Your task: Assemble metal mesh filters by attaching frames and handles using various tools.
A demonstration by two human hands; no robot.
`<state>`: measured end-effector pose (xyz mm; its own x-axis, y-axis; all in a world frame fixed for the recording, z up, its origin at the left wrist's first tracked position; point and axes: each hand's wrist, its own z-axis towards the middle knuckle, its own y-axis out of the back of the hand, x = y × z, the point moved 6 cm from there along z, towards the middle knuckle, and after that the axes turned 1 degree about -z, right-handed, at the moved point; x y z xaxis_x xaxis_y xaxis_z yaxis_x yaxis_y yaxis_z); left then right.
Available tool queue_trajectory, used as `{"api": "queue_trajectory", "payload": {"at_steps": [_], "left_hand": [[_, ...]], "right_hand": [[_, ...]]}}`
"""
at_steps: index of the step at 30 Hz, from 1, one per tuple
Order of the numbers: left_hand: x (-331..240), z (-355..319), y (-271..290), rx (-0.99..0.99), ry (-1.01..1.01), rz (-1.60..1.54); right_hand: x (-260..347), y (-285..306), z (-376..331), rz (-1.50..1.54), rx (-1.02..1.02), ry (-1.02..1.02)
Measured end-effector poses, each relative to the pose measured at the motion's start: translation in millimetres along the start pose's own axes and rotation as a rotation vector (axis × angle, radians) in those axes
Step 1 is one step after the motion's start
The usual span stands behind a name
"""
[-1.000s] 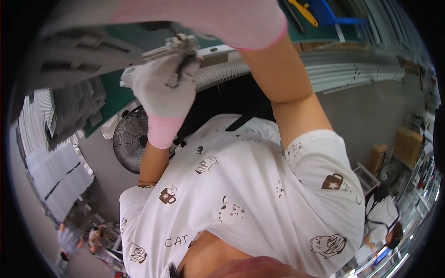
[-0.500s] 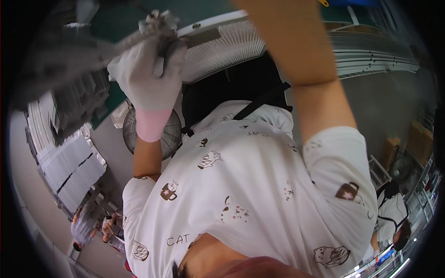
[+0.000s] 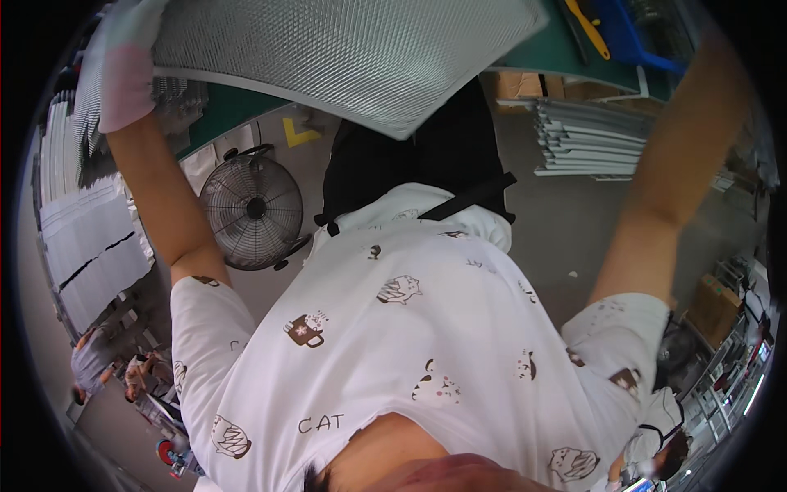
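Note:
A silver mesh panel (image 3: 344,57) with a thin pale rim lies at the top, one corner pointing down past the table edge toward my body. My left hand (image 3: 131,41), in a white glove with a pink cuff, is at the upper left beside the panel's left end. It is smeared, and its fingers run out at the top, so whether it grips the panel cannot be told. My right forearm (image 3: 689,156) stretches up toward the upper right; its hand is lost past the dark rim. Near that side, a yellow-handled tool (image 3: 592,31) lies on the green tabletop (image 3: 537,53).
A blue bin (image 3: 648,37) stands at the right of the table. Stacked pale metal frames (image 3: 586,139) sit below it. A floor fan (image 3: 254,209) stands left of my legs. More stacked panels (image 3: 90,238) fill the left side. Other people (image 3: 94,361) are at lower left and lower right.
My left hand has moved left and outward, away from the blurred grey metal piece it was at. My right arm has swung to the right. The mesh panel now reaches nearer to me.

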<state>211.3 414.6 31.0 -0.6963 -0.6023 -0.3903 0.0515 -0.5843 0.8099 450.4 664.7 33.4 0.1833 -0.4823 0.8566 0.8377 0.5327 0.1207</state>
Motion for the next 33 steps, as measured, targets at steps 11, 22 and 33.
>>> {"api": "queue_trajectory", "payload": {"at_steps": [11,22,33], "left_hand": [[132.2,-138.2,-90.5,-0.003,0.639,-0.353],[108.7,-183.5,-113.3,-0.175,0.884,-0.647],[109.8,-166.6,-118.2,-0.003,0.739,-0.415]], "right_hand": [[-129.4,-15.5,-80.8,-0.472,0.343,0.064],[-170.7,-23.2,-97.2,-0.364,0.39,0.132],[-172.0,-27.2,-85.0,-0.316,0.421,0.008]]}}
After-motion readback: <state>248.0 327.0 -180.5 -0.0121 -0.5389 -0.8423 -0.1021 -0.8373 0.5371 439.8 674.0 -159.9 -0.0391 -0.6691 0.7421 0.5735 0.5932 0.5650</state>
